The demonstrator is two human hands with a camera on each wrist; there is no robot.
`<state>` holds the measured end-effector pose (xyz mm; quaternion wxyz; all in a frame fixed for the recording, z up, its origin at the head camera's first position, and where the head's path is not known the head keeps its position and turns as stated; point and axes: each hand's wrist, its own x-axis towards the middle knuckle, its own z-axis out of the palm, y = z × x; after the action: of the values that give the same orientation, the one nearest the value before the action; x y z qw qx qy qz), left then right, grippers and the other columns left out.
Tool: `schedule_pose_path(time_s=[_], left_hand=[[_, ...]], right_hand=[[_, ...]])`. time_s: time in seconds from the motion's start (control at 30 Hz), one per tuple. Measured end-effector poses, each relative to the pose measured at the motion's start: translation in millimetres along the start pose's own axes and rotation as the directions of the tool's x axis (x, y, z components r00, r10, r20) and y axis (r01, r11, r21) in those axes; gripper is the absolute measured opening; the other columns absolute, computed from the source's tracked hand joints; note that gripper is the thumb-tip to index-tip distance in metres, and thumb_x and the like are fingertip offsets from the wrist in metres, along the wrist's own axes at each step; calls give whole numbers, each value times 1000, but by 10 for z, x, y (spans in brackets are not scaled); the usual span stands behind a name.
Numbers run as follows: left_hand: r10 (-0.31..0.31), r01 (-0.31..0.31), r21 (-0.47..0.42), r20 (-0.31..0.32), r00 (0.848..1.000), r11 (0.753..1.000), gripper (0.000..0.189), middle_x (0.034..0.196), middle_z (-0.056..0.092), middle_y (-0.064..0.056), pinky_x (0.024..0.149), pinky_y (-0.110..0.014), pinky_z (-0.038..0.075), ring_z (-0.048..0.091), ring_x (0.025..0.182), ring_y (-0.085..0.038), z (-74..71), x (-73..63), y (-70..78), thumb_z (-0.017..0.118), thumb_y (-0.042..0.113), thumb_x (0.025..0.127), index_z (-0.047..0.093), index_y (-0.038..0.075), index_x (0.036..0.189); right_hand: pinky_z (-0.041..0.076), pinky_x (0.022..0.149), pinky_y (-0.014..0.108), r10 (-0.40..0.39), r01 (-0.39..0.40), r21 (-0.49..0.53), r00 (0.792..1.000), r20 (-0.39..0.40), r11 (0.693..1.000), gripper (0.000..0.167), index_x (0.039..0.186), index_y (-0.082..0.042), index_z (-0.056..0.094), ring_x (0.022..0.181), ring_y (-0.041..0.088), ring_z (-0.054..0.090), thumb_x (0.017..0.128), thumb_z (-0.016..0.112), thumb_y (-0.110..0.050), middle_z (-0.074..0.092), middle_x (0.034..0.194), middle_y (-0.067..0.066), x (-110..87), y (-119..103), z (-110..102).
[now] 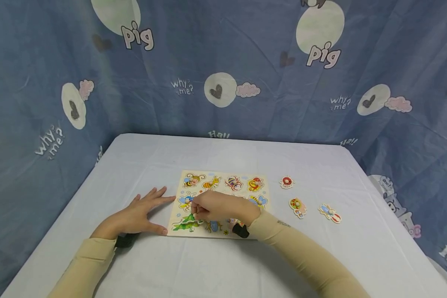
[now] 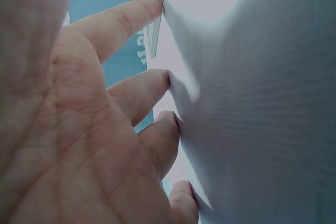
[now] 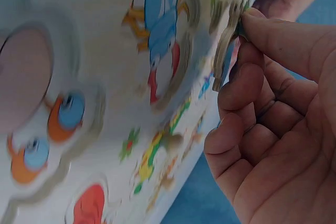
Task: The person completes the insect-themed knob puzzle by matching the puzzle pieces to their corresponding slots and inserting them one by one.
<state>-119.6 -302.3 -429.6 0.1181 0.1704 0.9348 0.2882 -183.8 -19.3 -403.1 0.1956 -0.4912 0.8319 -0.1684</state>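
A wooden insect peg-puzzle board [image 1: 201,235] lies on the white table. Above its lower left part my right hand [image 1: 219,205] pinches a thin wooden puzzle piece [image 3: 229,40] between thumb and curled fingers. That piece is tilted edge-on in the right wrist view, close over the board beside the green grasshopper picture [image 1: 186,226]. My left hand [image 1: 143,213] rests with spread fingers at the board's left side, index fingertip on its edge and thumb by the lower left corner. Its other fingertips [image 2: 163,80] touch the cloth.
Right of the board lie three loose pieces: a red round bug [image 1: 287,182], a green and pink piece [image 1: 298,207] and a blue-winged insect [image 1: 330,213]. Printed blue curtains [image 1: 223,120] stand behind the white table [image 1: 208,269]. My right forearm crosses the board's lower right corner.
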Motion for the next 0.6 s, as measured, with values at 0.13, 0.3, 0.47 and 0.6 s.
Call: schedule_pose_path(time_s=[0.13,0.3,0.47,0.6], left_hand=[[12,-12,3,1,1000,1000,101,176,22,-28,120,-87,1,10,162,-59,-3,0,9,97,49,74,52,22,161],[18,-18,10,1,1000,1000,101,177,22,-28,119,-87,1,10,162,-59,-1,-1,-5,96,49,74,51,22,161],[29,-29,7,-5,1000,1000,101,177,22,-28,119,-88,1,10,162,-60,5,2,-21,97,48,74,52,22,161],[30,-29,2,-10,1000,1000,100,176,23,-28,119,-88,1,11,162,-60,8,0,-19,97,47,74,52,22,160]], right_hand=[[43,68,15,2,-1,-17,1000,13,1000,7,109,-14,71,70,1,49,108,67,-21,60,82,-10,61,-59,43],[43,67,13,-2,2,-16,1000,31,1000,8,110,-14,71,71,0,50,108,67,-20,61,84,-11,120,-125,93],[43,67,11,-13,15,-35,999,40,999,9,111,-13,71,72,-1,51,108,67,-20,62,85,-11,159,-150,127],[44,69,12,-13,15,-43,999,40,999,9,111,-13,71,73,1,52,107,68,-20,63,86,-10,175,-162,131]])
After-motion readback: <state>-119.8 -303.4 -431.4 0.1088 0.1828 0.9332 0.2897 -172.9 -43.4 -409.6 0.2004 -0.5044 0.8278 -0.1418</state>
